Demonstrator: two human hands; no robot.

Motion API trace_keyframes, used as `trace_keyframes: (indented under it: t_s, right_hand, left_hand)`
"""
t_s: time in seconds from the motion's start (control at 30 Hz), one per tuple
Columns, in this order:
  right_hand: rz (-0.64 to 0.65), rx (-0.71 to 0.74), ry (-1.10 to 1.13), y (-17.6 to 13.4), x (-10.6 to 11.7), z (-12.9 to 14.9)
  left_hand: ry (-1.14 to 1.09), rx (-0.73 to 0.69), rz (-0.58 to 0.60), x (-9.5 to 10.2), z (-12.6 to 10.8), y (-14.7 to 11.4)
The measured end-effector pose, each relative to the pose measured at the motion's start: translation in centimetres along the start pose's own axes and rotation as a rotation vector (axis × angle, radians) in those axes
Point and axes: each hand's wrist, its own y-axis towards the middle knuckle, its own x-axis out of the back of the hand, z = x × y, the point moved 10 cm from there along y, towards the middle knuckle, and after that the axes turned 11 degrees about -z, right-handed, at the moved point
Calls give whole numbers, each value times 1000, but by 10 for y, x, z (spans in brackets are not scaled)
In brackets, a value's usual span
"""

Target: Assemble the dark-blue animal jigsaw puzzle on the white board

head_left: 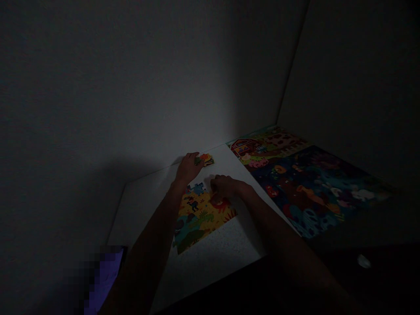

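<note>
A partly joined jigsaw puzzle (200, 214) lies on the white tabletop, with yellow ground, green plants and small cartoon figures. My right hand (226, 187) is at its upper right part, fingers curled down and pinched together; what they hold, if anything, is hidden under them. Farther back, my left hand (189, 167) rests by a small group of loose puzzle pieces (208, 160) in orange, yellow and green. Its thumb and fingers are apart and reach the near side of those pieces. A blue piece (197, 189) shows along the puzzle's top edge.
On the right lie a finished farm puzzle (259, 151) and a dark, colourful animal puzzle (311, 188). Pale walls (197, 78) meet the table's back and right sides. A lit screen (106, 278) stands at lower left. A small white object (363, 261) is at lower right. The light is dim.
</note>
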Motion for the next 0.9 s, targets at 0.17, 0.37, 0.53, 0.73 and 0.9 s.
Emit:
trace_keyframes:
  t_s: [0.17,0.37,0.53,0.73,0.9]
  right_hand:
    - [0,16,14,1,0,0]
    - [-4,27,-6,1,3,3]
    - [-10,16,-8,1,3,1]
    - [-37,26,19,3,1,0]
    - [-28,13,23,4,-1,-2]
  left_hand:
    - [41,36,61,-29,0,28]
    - [52,90,100,-52,4,41]
    - [29,150,124,-72,12,39]
    - [-75,228,135,-85,14,35]
    - [-203,293,8,-48,31,12]
